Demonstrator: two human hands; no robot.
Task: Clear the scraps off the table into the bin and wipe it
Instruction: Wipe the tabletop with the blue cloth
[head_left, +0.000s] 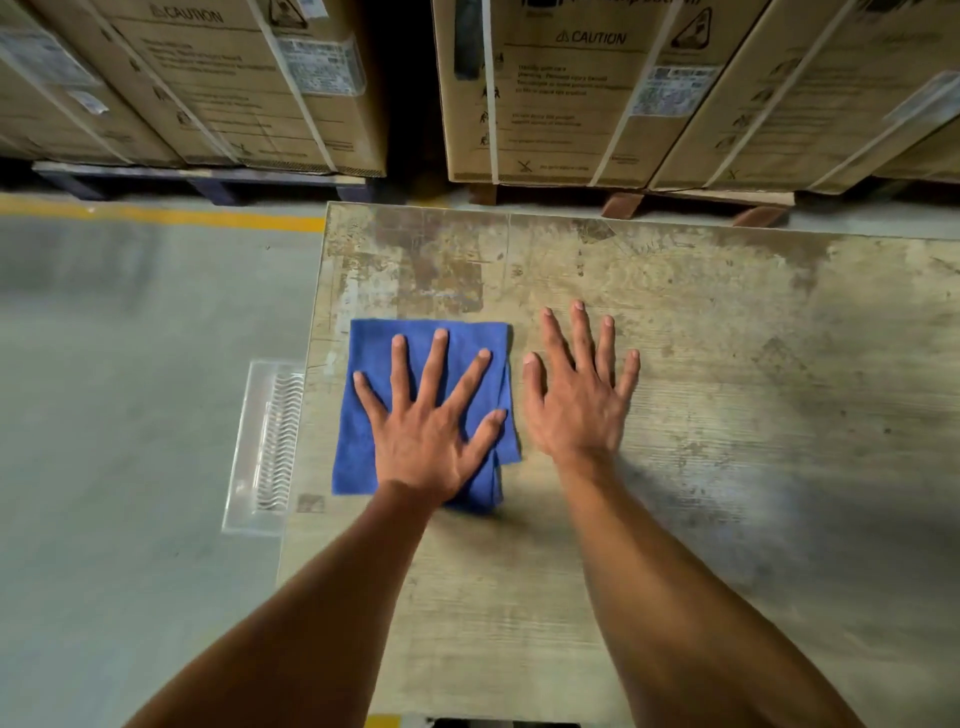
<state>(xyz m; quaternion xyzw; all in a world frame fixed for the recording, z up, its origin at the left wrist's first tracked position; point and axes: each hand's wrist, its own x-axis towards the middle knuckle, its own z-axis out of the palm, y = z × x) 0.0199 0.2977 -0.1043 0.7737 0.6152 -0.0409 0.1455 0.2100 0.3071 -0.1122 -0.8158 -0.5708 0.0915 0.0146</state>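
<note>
At left-centre of the frame, just off the worktop's left edge: one clear plastic tray (265, 447) with a row of wavy ridges, long axis running from the bottom of the frame toward the top, partly tucked under that edge. Likely the bin, though not certain from this view.

Just right of it, on the worktop (701, 322) near its left edge: one blue cloth (363, 426), folded, roughly rectangular, long axis pointing up the frame, a fold bunched at its lower right corner.

Flat on top of the cloth: left hand (423, 441), fingers straight and fanned wide, pressing, not gripping.

Immediately right, just beside the cloth's right edge but apparently not on it: right hand (576, 405), also released, fingers straight and spread, palm flat on bare board.

Further right, across to the right edge of the frame: stained, scuffed board only. No loose scraps to be made out, so clearing probably done and wiping in hand.

Key relation: cloth directly under the left hand, unwiped board lying to the right and toward the upper frame; stroke most likely rightward.

Along the top of the frame: strapped cardboard cartons (561, 93) on pallets, number unclear.
</note>
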